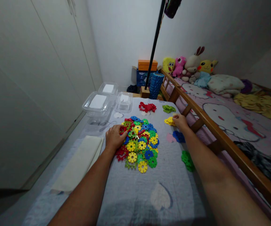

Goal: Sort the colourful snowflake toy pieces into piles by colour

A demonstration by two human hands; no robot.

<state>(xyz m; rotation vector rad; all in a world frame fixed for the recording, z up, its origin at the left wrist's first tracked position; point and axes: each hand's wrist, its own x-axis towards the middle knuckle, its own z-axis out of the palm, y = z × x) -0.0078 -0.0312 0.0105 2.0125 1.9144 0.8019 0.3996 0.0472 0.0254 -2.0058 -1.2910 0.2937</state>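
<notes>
A mixed pile of plastic interlocking disc pieces in yellow, blue, green and red lies in the middle of the cloth-covered table. At the pile's left edge is my left hand, its fingers curled over red pieces and the fingertips partly hidden. My right hand reaches to a small heap of yellow disc pieces, thumb and fingers pinched at its right side. Sorted nearby are red pieces, light green pieces, blue pieces, pink pieces and green pieces.
Clear plastic boxes with white labels stand at the back left. A folded cream cloth lies left of my left forearm. A wooden bed rail runs along the right side, and a black pole rises behind the table.
</notes>
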